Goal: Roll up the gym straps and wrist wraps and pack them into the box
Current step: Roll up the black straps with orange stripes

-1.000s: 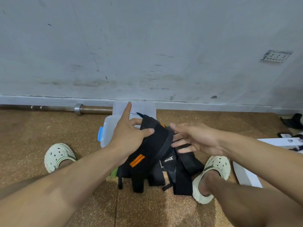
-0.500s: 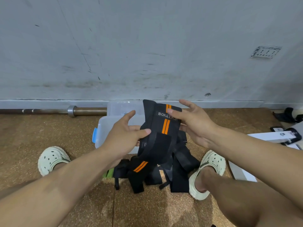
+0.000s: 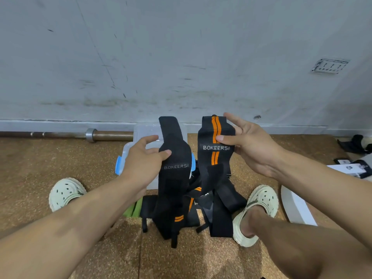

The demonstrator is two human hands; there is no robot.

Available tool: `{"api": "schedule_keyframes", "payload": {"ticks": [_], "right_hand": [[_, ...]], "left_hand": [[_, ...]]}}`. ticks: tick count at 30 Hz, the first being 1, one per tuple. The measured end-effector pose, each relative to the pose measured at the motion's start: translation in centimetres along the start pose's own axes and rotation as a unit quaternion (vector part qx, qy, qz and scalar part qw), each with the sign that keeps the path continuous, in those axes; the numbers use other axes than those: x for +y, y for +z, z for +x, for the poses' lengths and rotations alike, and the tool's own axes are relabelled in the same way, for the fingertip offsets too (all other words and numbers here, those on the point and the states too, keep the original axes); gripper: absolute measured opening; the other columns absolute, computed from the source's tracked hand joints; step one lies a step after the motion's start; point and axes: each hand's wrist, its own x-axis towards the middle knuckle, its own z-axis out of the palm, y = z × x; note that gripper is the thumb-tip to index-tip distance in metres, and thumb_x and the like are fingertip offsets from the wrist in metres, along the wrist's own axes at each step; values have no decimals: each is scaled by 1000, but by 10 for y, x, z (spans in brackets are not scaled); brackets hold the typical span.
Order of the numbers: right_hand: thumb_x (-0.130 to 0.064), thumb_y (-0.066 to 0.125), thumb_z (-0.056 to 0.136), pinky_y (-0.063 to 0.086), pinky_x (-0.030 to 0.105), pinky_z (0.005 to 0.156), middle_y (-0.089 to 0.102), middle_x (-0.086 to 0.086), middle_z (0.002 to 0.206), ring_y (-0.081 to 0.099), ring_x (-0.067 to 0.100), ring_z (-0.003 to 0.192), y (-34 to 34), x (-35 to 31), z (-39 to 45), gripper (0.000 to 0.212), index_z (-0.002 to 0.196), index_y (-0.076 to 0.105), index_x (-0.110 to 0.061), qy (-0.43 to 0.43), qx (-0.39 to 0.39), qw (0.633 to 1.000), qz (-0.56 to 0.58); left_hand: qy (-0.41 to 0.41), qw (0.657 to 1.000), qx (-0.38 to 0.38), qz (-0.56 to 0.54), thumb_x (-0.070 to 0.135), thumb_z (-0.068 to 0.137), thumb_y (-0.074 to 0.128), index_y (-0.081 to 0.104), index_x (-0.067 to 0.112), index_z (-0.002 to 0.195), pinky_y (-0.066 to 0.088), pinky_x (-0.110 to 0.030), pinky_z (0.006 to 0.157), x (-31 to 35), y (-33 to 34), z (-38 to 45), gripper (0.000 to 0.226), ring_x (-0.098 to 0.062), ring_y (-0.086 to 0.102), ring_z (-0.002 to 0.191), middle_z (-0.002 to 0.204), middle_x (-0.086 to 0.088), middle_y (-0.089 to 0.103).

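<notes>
My left hand [image 3: 144, 158] pinches one black wrist wrap [image 3: 175, 174] marked BOKEERSI; it hangs down in front of me. My right hand [image 3: 247, 146] pinches a second black wrist wrap [image 3: 215, 150] with orange stripes, held up beside the first and a little apart from it. A pile of black gym straps [image 3: 219, 210] lies on the floor between my feet, under both wraps. The clear plastic box [image 3: 141, 135] with blue clips stands just beyond the pile, partly hidden by my left hand and the left wrap.
A barbell [image 3: 66, 134] lies along the wall at the left. A white flat box [image 3: 298, 208] with papers rests on the floor at the right, and a black item [image 3: 354, 143] lies further back. My feet in pale clogs [image 3: 64, 192] flank the pile. A green piece [image 3: 132, 208] peeks out.
The two wraps were bunched together in both hands; now they are pulled apart, one in each hand, and raised higher.
</notes>
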Motion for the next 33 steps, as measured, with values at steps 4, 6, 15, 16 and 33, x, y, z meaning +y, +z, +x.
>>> {"api": "schedule_keyframes", "payload": {"ticks": [4, 6, 15, 16, 33], "right_hand": [[1, 72, 87, 56, 24, 79, 79, 5, 113, 75, 19, 103, 3, 2, -8, 52, 136, 63, -14, -26, -37, 999, -5], [-3, 73, 88, 58, 25, 78, 79, 6, 112, 76, 20, 100, 4, 4, -9, 40, 127, 68, -14, -29, -37, 999, -4], [-8, 68, 98, 60, 23, 65, 81, 6, 95, 78, 17, 84, -1, 6, -6, 41, 128, 55, -33, -70, 116, 988, -69], [-8, 66, 99, 60, 26, 69, 80, 6, 94, 78, 16, 83, -2, 7, -5, 36, 123, 57, -34, -78, 131, 985, -78], [-20, 84, 73, 63, 39, 80, 74, 28, 101, 73, 28, 85, 28, 19, -15, 26, 96, 75, -14, -38, -5, 998, -57]], "left_hand": [[13, 1000, -23, -2, 11, 96, 69, 58, 28, 129, 50, -12, 66, -2, 3, -3, 39, -3, 75, 82, 94, 7, 79], [17, 1000, -23, 0, 14, 95, 71, 61, 28, 124, 51, -13, 68, -2, 3, -4, 33, -3, 75, 83, 95, 7, 79], [32, 997, -66, 30, 24, 92, 75, 58, 33, 128, 55, -36, 96, -4, 3, -5, 41, -15, 75, 96, 97, 2, 80], [38, 994, -88, 42, 25, 92, 74, 55, 35, 131, 54, -37, 98, -4, 4, -7, 44, -14, 75, 96, 96, 3, 80], [69, 979, -162, 100, 30, 91, 74, 9, 36, 162, 43, -17, 94, -6, 18, -21, 96, 1, 71, 101, 95, 12, 79]]}}
